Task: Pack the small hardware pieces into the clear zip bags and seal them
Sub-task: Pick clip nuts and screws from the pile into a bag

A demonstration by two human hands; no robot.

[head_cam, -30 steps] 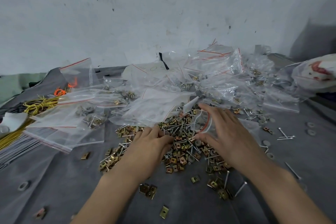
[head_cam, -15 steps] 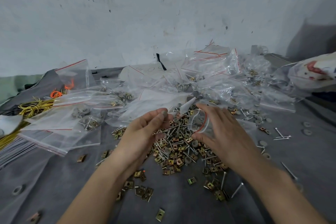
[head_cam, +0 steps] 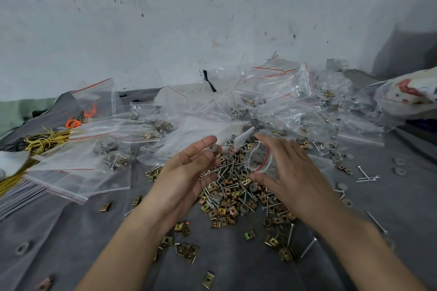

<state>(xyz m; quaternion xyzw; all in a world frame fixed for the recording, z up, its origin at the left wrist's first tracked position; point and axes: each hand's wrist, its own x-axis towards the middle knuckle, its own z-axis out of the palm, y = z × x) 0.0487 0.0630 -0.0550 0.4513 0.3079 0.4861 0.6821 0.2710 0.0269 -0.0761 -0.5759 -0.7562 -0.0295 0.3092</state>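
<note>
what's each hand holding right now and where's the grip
The right hand holds a small clear zip bag by its open red-lined mouth, thumb below, fingers above. The left hand seems to pinch a small grey washer at its fingertips.

Our left hand (head_cam: 186, 172) is over the left edge of the hardware pile (head_cam: 233, 196), fingertips pinching a grey spacer (head_cam: 214, 148). Our right hand (head_cam: 287, 172) is over the pile's right side, holding a small zip bag (head_cam: 259, 157) by its mouth, which is open toward the left hand. Filled bags (head_cam: 272, 92) are heaped behind the pile. A yellow wire bundle (head_cam: 45, 140) lies far left of it.
</note>
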